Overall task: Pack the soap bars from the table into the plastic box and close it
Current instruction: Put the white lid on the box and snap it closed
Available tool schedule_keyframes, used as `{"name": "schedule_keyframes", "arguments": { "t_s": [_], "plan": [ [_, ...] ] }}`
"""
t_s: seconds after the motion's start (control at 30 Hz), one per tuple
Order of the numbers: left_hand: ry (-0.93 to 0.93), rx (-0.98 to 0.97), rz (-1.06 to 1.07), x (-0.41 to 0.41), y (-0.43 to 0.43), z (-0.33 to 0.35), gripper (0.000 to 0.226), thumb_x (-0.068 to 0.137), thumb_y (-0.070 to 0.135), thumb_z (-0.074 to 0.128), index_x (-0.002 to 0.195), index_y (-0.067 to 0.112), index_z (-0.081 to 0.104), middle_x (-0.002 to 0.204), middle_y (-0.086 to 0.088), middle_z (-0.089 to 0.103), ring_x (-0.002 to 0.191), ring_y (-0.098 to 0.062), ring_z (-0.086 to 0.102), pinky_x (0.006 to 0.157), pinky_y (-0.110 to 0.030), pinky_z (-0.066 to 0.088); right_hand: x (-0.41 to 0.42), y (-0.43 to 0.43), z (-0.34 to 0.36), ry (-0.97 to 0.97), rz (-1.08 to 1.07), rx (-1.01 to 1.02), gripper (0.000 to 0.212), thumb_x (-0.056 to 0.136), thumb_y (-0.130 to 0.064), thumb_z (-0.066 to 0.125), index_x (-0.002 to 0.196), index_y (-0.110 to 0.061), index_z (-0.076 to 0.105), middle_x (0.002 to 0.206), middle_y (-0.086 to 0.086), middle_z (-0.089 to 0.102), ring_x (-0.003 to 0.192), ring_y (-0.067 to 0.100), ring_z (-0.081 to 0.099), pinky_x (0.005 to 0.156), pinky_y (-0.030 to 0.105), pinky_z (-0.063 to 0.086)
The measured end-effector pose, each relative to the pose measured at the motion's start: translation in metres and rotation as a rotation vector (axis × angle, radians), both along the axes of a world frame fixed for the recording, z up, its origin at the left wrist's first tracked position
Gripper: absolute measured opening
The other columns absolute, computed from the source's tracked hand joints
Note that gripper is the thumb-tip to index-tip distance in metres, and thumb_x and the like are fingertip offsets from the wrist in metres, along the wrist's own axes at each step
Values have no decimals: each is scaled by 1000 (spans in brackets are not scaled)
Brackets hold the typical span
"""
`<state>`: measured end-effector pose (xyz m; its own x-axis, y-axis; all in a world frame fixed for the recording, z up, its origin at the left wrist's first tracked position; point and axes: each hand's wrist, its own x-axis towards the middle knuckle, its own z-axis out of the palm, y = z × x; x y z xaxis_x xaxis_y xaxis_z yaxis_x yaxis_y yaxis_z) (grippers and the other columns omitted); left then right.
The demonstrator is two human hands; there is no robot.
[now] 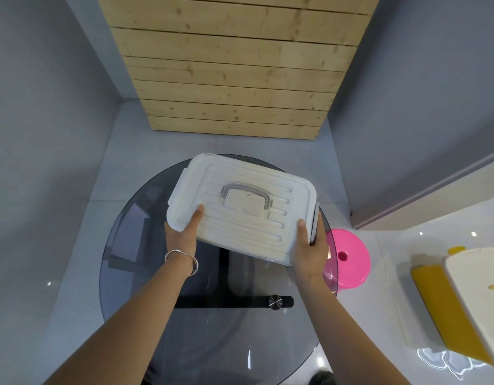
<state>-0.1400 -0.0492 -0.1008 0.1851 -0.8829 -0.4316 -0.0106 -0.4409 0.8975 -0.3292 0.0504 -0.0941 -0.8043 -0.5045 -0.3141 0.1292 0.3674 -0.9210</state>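
A white plastic box with its lid on and a grey carry handle is held above the round smoked-glass table. My left hand grips its near left corner, thumb on the lid. At the near right corner my right hand holds the box, with fingers around a grey side clip. The box tilts slightly toward me. No soap bars are visible; whatever the box holds is hidden by the lid.
A pink round stool stands on the floor to the right of the table. A yellow container with a white lid sits at the far right. A wooden plank panel rises behind the table.
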Motion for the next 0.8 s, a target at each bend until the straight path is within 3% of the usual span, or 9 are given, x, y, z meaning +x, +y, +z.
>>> {"name": "schedule_keyframes", "arguments": {
  "t_s": [0.13, 0.27, 0.37, 0.43, 0.6, 0.7, 0.8],
  "plan": [
    [5, -18, 10, 4, 8, 0, 58, 74, 39, 71, 125, 24, 47, 118, 6, 59, 103, -9, 56, 85, -22, 40, -6, -3, -1, 49, 60, 15, 51, 93, -36, 55, 140, -22, 44, 137, 0, 57, 126, 19, 52, 107, 42, 42],
    [-2, -40, 132, 3, 32, 1, 49, 74, 36, 71, 118, 31, 48, 108, 16, 60, 98, -2, 57, 73, -8, 39, -21, -7, 3, 158, 303, 122, 54, 94, -38, 50, 144, -25, 35, 136, 1, 56, 123, 23, 53, 103, 38, 43],
    [25, 96, 179, 8, 39, 2, 66, 71, 38, 74, 126, 19, 44, 114, 5, 58, 99, -13, 54, 75, -18, 39, -26, -16, 9, 583, 520, 347, 62, 96, -40, 42, 149, -14, 23, 155, 8, 31, 143, 26, 27, 117, 43, 24],
    [36, 205, 145, 17, 35, 3, 71, 68, 41, 75, 127, 17, 42, 113, 2, 56, 99, -17, 53, 83, -28, 40, -13, -23, 15, 820, 628, 334, 62, 98, -40, 38, 151, -15, 18, 161, 6, 16, 149, 24, 8, 122, 40, 5],
    [52, 251, -15, 46, 4, 6, 38, 73, 45, 69, 97, 18, 56, 103, -4, 62, 101, -29, 59, 91, -41, 48, 50, -63, 19, 951, 1070, 292, 58, 97, -52, 25, 150, -33, 14, 162, -6, 1, 149, 17, -10, 117, 38, -13],
    [33, 255, -103, 57, -11, 7, 44, 73, 42, 70, 104, 13, 60, 109, -9, 66, 101, -29, 62, 94, -47, 48, 77, -79, 10, 1004, 1106, 368, 57, 96, -52, 13, 150, -35, 6, 162, -7, -1, 149, 18, -10, 117, 40, -14],
    [45, 266, -186, 65, -18, 7, 22, 69, 41, 73, 82, 25, 64, 96, -2, 70, 95, -24, 64, 92, -44, 50, 82, -80, 5, 1020, 1082, 408, 58, 94, -52, 3, 150, -37, 0, 162, -8, -3, 149, 18, -11, 117, 41, -14]
  ]
}}
